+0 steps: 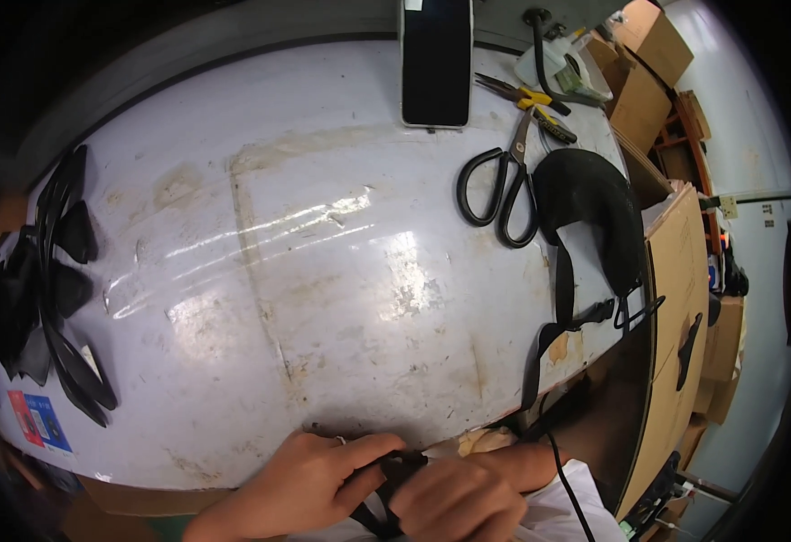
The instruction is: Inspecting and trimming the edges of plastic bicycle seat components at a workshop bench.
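Note:
At the near edge of the table, my left hand (291,483) pinches a black strap (379,513) between thumb and fingers. My right hand (460,499) is closed on the same strap, close beside the left. A dark piece, perhaps a buckle, shows between the two hands, but the fingers hide most of it. Off to the right lies a curved black padded piece (585,176) with a strap and clip trailing toward me. Black-handled scissors (506,194) rest just left of it.
Yellow-handled pliers (531,97) lie behind the scissors, near a phone (437,68) at the far edge. A heap of black straps and pieces (29,289) covers the left end, by a red and blue card (39,420). Cardboard boxes (671,334) stand along the right side.

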Motion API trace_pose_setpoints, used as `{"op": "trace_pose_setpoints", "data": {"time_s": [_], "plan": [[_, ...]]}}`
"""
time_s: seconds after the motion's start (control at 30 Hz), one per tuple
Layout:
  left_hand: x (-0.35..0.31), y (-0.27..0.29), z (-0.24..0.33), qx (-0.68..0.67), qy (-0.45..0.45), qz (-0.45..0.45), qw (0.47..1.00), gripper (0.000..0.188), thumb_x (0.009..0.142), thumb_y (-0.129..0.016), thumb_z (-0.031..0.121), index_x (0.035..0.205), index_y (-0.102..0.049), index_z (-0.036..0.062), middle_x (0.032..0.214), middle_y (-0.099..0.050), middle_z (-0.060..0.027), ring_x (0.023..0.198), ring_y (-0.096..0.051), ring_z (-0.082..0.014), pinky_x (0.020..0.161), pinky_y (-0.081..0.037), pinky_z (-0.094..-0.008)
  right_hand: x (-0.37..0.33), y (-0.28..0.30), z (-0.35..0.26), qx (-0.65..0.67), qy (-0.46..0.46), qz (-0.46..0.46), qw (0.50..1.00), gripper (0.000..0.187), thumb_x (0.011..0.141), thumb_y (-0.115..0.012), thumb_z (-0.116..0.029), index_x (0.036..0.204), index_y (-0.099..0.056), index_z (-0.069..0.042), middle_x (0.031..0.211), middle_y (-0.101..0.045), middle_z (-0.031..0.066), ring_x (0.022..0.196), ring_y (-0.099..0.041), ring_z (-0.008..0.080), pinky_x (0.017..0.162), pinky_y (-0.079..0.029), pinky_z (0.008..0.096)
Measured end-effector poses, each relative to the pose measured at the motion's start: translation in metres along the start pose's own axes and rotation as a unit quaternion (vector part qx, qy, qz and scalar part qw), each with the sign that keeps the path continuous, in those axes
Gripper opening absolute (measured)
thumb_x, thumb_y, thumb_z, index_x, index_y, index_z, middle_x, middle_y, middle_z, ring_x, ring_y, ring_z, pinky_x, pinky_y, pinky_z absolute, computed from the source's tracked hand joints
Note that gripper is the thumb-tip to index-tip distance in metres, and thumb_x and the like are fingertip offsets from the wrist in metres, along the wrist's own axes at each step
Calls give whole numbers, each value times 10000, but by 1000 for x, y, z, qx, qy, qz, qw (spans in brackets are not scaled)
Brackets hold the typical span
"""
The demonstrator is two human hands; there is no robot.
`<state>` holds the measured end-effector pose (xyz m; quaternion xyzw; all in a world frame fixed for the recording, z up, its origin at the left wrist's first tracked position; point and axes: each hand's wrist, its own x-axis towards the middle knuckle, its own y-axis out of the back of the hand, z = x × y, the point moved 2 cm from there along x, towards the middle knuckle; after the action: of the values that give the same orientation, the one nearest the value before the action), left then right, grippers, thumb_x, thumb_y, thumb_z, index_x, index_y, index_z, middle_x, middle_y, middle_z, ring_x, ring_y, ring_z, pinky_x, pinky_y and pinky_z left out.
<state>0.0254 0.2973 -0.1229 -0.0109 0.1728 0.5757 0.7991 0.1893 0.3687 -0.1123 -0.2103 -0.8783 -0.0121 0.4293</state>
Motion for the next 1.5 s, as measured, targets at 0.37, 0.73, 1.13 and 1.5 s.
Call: {"op": "trace_pose_setpoints", "data": {"time_s": [0.37, 0.73, 1.13, 1.5], "plan": [[5, 2, 4, -12, 16, 3, 1000, 357, 830, -746, 57, 1185, -745, 89, 666, -678, -102, 548, -657, -266, 540, -524, -333, -26, 1, -11, 94, -165, -24, 981, 291, 976, -483, -42, 699, -502, 45, 800, -582, 175, 695, -565, 328, 648, -502, 473], [7, 2, 12, -34, 82, -12, 996, 229, 943, -709, 120, 1164, -742, 68, 761, -731, -120, 631, -720, -232, 594, -539, -307, -30, 5, -23, -62, 53, 44, 996, 234, 959, -730, -131, 782, -629, -16, 717, -616, 113, 614, -612, 263, 596, -526, 424], [12, -5, 13, -10, 86, -3, 996, 314, 869, -784, 109, 1176, -741, 56, 849, -765, -125, 715, -760, -257, 645, -578, -297, -31, 0, -14, -36, 49, 65, 996, 240, 963, -719, -137, 778, -630, -12, 741, -589, 123, 624, -582, 285, 609, -512, 439], [13, -2, 6, 2, 89, -43, 995, 267, 863, -776, 80, 1127, -744, 57, 843, -757, -123, 689, -741, -260, 618, -560, -297, -44, -2, -2, 52, 7, 267, 962, 271, 1014, -671, -195, 852, -580, 2, 756, -587, 115, 577, -573, 233, 565, -500, 413]]}}
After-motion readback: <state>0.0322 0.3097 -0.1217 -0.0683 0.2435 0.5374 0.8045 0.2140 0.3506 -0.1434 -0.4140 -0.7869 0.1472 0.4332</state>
